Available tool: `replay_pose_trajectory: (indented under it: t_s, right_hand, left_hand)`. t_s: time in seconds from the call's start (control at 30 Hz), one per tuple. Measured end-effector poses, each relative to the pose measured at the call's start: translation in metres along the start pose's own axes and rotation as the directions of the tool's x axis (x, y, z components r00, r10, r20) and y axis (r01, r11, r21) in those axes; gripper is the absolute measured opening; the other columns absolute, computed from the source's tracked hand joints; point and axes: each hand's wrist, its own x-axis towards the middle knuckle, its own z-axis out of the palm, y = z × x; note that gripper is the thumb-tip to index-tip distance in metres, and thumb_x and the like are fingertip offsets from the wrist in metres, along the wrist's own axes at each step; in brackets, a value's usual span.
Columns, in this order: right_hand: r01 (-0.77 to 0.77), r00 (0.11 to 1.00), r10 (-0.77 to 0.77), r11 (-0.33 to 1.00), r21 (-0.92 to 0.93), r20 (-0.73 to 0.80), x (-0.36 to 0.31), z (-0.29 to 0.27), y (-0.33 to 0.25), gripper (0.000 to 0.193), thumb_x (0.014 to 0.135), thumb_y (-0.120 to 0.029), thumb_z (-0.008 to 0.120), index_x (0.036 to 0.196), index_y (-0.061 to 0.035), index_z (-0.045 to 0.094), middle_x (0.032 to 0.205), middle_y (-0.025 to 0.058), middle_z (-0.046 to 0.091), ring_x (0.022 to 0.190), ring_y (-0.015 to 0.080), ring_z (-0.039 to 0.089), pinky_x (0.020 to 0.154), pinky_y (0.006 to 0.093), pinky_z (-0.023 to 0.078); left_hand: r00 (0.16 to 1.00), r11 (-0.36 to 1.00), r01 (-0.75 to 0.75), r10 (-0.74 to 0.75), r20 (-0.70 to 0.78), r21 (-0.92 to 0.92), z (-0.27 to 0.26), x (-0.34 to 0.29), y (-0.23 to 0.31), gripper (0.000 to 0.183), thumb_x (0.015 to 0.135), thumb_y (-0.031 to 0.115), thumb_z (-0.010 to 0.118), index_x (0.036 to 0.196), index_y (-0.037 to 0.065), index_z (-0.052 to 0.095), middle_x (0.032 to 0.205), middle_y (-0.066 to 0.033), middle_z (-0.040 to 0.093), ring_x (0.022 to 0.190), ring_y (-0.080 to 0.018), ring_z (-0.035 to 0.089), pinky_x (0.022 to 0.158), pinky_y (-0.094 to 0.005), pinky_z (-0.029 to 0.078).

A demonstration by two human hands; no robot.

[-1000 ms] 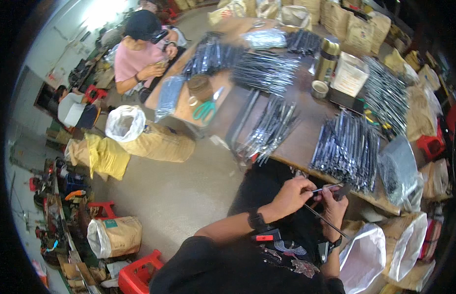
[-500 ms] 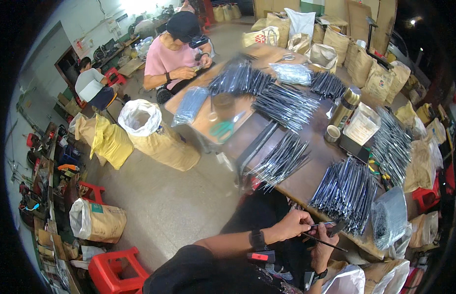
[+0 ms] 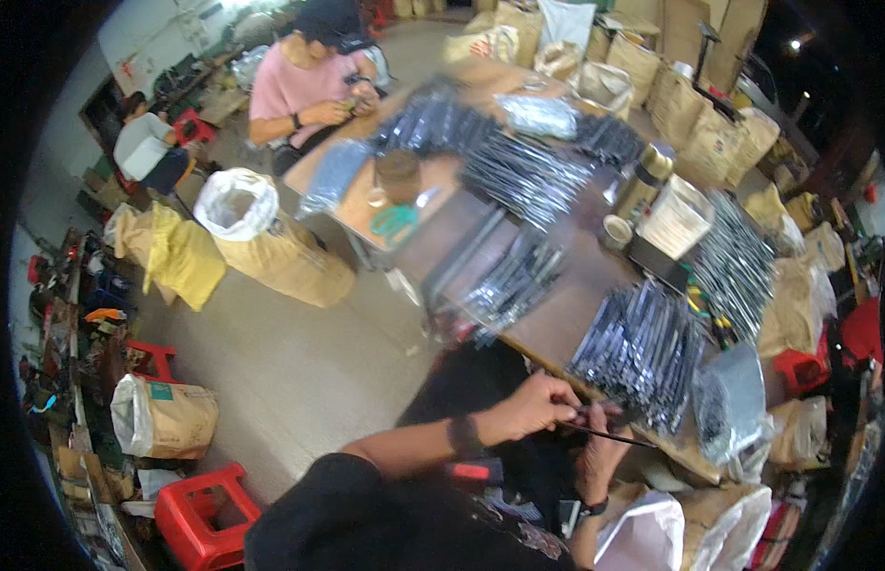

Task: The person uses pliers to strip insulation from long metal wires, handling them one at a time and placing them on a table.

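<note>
Low by the table's near edge, my left hand [image 3: 530, 411] and my right hand [image 3: 600, 461] are close together. Between them runs a thin black rod [image 3: 619, 438], its free end pointing right. The left fingertips pinch near the rod's left end. My right hand closes around its middle, and a blurred dark piece [image 3: 629, 416] shows by those fingers. Just beyond lies a fanned pile of thin dark strips [image 3: 638, 357], with a second pile [image 3: 516, 285] to its left. Motion blur hides the exact finger contact.
The brown table [image 3: 561, 328] also carries a steel flask [image 3: 646, 190], a cup [image 3: 615, 231], green-handled scissors [image 3: 394, 222] and clear plastic bags [image 3: 733, 385]. A co-worker in pink [image 3: 288, 90] sits at the far left. Open sacks [image 3: 642, 538] stand beside my right arm; a red stool [image 3: 205, 519] is lower left.
The whole view has shifted, so the table and surroundings appear farther left and higher. My hands stay together on the black rod, with the left fingers nearer the right ones.
</note>
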Motion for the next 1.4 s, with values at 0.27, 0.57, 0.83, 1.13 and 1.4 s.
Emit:
replay_pose_trajectory:
  t_s: [0.27,0.57,0.83,1.13,1.4]
  right_hand:
    - [0.111,0.993,-0.11,0.994,-0.015,0.045,0.002,-0.034,0.018,0.014,0.08,-0.007,0.065,0.083,0.0008,0.054,0.076,0.0046,0.058,0.065,0.0114,0.054,0.061,0.0241,0.045]
    - [0.162,0.982,-0.167,0.984,0.069,0.084,-0.008,-0.026,0.007,0.013,0.081,-0.005,0.063,0.086,0.0005,0.052,0.077,0.0069,0.058,0.064,0.014,0.055,0.062,0.0248,0.046]
    - [0.118,0.993,-0.118,0.993,0.002,-0.01,-0.001,-0.021,0.01,0.008,0.081,-0.005,0.063,0.081,0.0002,0.057,0.075,0.004,0.059,0.066,0.0103,0.054,0.062,0.0228,0.044]
    - [0.101,0.995,-0.101,0.994,0.037,0.004,-0.004,-0.026,0.013,0.012,0.079,-0.007,0.064,0.083,0.003,0.059,0.073,0.0045,0.06,0.061,0.0119,0.055,0.059,0.0234,0.044]
    - [0.074,0.996,-0.079,0.988,-0.132,-0.03,-0.004,-0.026,0.007,0.006,0.081,-0.006,0.06,0.079,-0.002,0.057,0.07,0.0042,0.058,0.06,0.0099,0.052,0.056,0.0233,0.042]
  left_hand:
    - [0.955,0.925,0.271,-0.223,0.196,-0.268,0.01,0.005,-0.005,0.007,0.08,0.007,0.062,0.086,0.004,0.061,0.067,-0.0002,0.056,0.049,-0.0065,0.046,0.041,-0.0195,0.032]
    - [0.88,0.796,0.425,-0.253,0.401,-0.43,0.002,0.006,-0.016,0.013,0.078,0.009,0.066,0.088,0.005,0.059,0.064,0.0014,0.052,0.049,-0.0065,0.046,0.039,-0.0172,0.029]
    - [0.912,0.866,0.35,-0.227,0.342,-0.358,0.001,0.01,-0.016,0.012,0.081,0.01,0.062,0.091,0.003,0.06,0.067,0.0011,0.055,0.05,-0.0058,0.046,0.041,-0.0175,0.03]
    - [0.964,0.943,0.242,-0.208,0.164,-0.228,0.01,-0.001,-0.01,0.011,0.081,0.01,0.062,0.09,0.003,0.061,0.072,0.0001,0.057,0.051,-0.0062,0.046,0.045,-0.0179,0.034]
    - [0.993,0.996,0.091,-0.092,0.073,0.013,0.015,0.0,-0.004,0.012,0.081,0.012,0.06,0.086,0.002,0.063,0.068,0.0001,0.059,0.053,-0.0057,0.049,0.047,-0.0196,0.038]
